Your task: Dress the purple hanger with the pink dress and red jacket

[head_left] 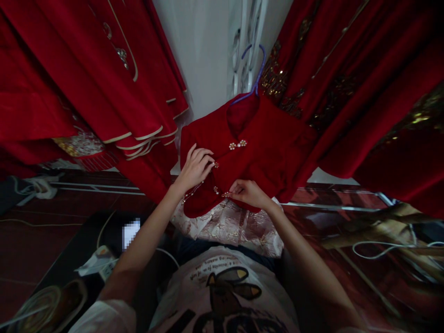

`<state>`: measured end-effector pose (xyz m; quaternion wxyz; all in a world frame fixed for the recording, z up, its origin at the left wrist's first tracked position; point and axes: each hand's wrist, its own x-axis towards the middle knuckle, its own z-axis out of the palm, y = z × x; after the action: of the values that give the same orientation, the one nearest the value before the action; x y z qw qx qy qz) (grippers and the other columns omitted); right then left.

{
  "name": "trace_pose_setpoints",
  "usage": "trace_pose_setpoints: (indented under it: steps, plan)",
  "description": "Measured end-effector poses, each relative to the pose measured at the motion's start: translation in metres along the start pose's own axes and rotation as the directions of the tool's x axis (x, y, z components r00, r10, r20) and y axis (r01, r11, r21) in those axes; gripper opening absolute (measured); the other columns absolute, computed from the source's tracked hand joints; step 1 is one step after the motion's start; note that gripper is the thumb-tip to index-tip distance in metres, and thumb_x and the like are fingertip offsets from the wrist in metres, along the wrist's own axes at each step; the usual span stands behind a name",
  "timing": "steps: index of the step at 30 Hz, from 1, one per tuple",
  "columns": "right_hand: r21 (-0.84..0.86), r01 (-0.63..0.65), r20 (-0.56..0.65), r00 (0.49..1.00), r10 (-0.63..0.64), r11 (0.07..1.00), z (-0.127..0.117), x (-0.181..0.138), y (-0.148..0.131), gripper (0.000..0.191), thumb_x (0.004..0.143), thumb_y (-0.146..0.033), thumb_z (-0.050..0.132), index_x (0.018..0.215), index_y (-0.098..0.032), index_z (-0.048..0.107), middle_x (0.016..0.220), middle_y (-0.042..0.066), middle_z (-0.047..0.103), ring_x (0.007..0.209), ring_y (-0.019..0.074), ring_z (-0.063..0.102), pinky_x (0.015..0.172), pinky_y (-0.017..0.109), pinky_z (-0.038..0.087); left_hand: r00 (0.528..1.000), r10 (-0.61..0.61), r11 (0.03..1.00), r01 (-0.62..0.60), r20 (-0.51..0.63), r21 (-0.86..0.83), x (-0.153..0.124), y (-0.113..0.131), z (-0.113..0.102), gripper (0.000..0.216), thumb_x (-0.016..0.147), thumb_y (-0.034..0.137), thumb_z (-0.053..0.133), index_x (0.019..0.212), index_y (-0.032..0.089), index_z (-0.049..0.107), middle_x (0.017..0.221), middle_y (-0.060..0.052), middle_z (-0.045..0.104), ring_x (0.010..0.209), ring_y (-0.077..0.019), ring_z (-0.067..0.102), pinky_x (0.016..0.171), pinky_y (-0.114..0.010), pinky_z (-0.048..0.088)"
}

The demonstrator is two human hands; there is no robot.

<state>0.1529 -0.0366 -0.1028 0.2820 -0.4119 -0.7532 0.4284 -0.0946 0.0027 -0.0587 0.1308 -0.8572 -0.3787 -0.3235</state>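
Observation:
A short red velvet jacket [263,143] hangs in front of me on a purple hanger [255,69]. It has pearl button clasps [237,144] down its front. My left hand [194,167] rests on the jacket's front edge with fingers bent, pressing the cloth by a pearl clasp. My right hand [247,192] is closed in a pinch on a lower pearl clasp [225,194] at the jacket's hem. A pale gold embroidered skirt [236,229] shows beneath the jacket.
Red gowns with cream trim [114,83] hang at the left, red gowns with gold embroidery [364,92] at the right. A white wall [204,51] stands behind. Dark reddish floor [38,240] carries cables, a metal rail [97,187] and white items on a dark surface [100,263].

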Motion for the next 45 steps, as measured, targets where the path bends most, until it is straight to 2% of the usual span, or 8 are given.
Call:
trace_pose_setpoints:
  steps: [8, 14, 19, 23, 29, 41, 43, 45]
  plan:
    - [0.001, 0.007, -0.017, 1.0, -0.007, 1.0, -0.003, 0.0, 0.001, 0.021, 0.077, -0.035, 0.07, 0.082, -0.016, 0.064, 0.075, 0.004, 0.068, 0.069, 0.0134, 0.063, 0.067, 0.025, 0.051, 0.966, 0.255, 0.952, -0.26, 0.053, 0.163, 0.009, -0.016, 0.018, 0.018, 0.096, 0.02, 0.043, 0.089, 0.019, 0.06, 0.091, -0.002, 0.068, 0.095, -0.0166, 0.061, 0.115, -0.05, 0.036]
    - [0.001, 0.036, -0.016, 0.999, -0.036, 0.999, -0.005, -0.001, 0.003, 0.02, 0.079, -0.034, 0.07, 0.083, -0.016, 0.064, 0.076, 0.003, 0.068, 0.07, 0.0131, 0.063, 0.068, 0.025, 0.051, 0.991, 0.132, 0.987, -0.128, -0.033, 0.098, 0.009, -0.013, 0.028, 0.019, 0.098, 0.024, 0.042, 0.096, 0.019, 0.06, 0.092, -0.004, 0.068, 0.094, -0.0179, 0.061, 0.114, -0.052, 0.033]
    - [0.004, 0.043, 0.012, 0.999, -0.043, 0.999, -0.008, -0.002, 0.002, 0.022, 0.078, -0.037, 0.07, 0.082, -0.017, 0.064, 0.076, 0.004, 0.069, 0.07, 0.0138, 0.064, 0.068, 0.026, 0.052, 0.991, -0.023, 0.999, 0.027, -0.135, 0.022, 0.022, 0.007, 0.017, 0.027, 0.093, 0.041, 0.052, 0.11, 0.02, 0.058, 0.11, -0.008, 0.063, 0.108, -0.0217, 0.057, 0.116, -0.051, 0.029]
    - [-0.016, 0.037, 0.079, 0.996, -0.035, 0.999, -0.016, -0.007, -0.002, 0.019, 0.077, -0.033, 0.07, 0.083, -0.016, 0.066, 0.078, 0.004, 0.071, 0.07, 0.0135, 0.064, 0.068, 0.026, 0.053, 0.991, -0.007, 1.0, 0.007, -0.134, -0.006, 0.05, 0.026, 0.01, 0.033, 0.095, 0.042, 0.049, 0.12, 0.021, 0.057, 0.121, -0.009, 0.057, 0.117, -0.0232, 0.051, 0.117, -0.05, 0.026]
    - [0.022, 0.009, 0.222, 0.975, -0.013, 1.0, -0.036, -0.016, -0.009, 0.018, 0.081, -0.031, 0.066, 0.091, -0.016, 0.068, 0.086, 0.005, 0.073, 0.076, 0.0139, 0.068, 0.073, 0.027, 0.054, 0.993, 0.003, 0.999, -0.008, -0.121, -0.047, 0.083, 0.041, 0.017, 0.026, 0.097, 0.042, 0.047, 0.104, 0.021, 0.061, 0.109, -0.004, 0.061, 0.109, -0.0204, 0.053, 0.118, -0.051, 0.021]
    - [-0.014, 0.047, -0.121, 0.991, -0.048, 0.999, -0.06, -0.027, -0.044, 0.021, 0.085, -0.037, 0.062, 0.09, -0.017, 0.067, 0.09, 0.006, 0.072, 0.083, 0.0168, 0.068, 0.08, 0.033, 0.056, 0.984, 0.171, 0.984, -0.169, -0.043, 0.051, 0.094, 0.037, 0.011, 0.027, 0.1, 0.025, 0.034, 0.1, 0.021, 0.06, 0.09, -0.001, 0.064, 0.096, -0.0175, 0.06, 0.122, -0.059, 0.01]
    - [-0.017, 0.114, -0.283, 0.952, -0.114, 0.993, -0.059, -0.019, -0.056, 0.023, 0.086, -0.041, 0.062, 0.091, -0.018, 0.066, 0.096, 0.007, 0.071, 0.089, 0.0178, 0.067, 0.084, 0.034, 0.056, 0.981, 0.193, 0.98, -0.192, -0.02, 0.055, 0.096, 0.036, 0.011, 0.029, 0.101, 0.028, 0.033, 0.102, 0.021, 0.06, 0.089, -0.001, 0.064, 0.092, -0.0169, 0.062, 0.121, -0.056, 0.016]
    - [-0.012, 0.239, -0.467, 0.857, -0.216, 0.971, -0.056, -0.005, -0.072, 0.028, 0.087, -0.045, 0.06, 0.101, -0.02, 0.064, 0.109, 0.008, 0.068, 0.102, 0.0188, 0.065, 0.095, 0.036, 0.054, 0.974, 0.222, 0.972, -0.224, 0.036, 0.067, 0.099, 0.035, 0.009, 0.032, 0.102, 0.033, 0.031, 0.107, 0.017, 0.059, 0.096, -0.004, 0.065, 0.09, -0.0176, 0.064, 0.116, -0.051, 0.03]
